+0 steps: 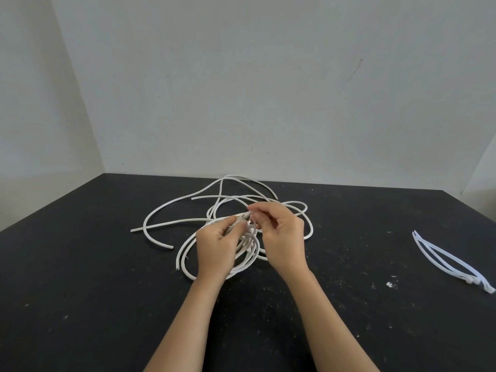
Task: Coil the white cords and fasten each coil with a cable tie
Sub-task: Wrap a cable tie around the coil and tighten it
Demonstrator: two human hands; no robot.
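A loose tangle of white cords (171,205) sprawls over the middle of the black table (80,277), with several free ends pointing left. A partly gathered coil (241,267) lies under my hands. My left hand (214,245) grips a bunch of cord strands between thumb and fingers. Just to its right, my right hand (281,234) pinches a thin white strand at the top of that bunch; whether it is a cord end or a cable tie is unclear.
A small bundle of white cable ties (451,264) lies at the table's right edge. Pale walls stand behind and to the left of the table. The tabletop is speckled with white flecks (389,284).
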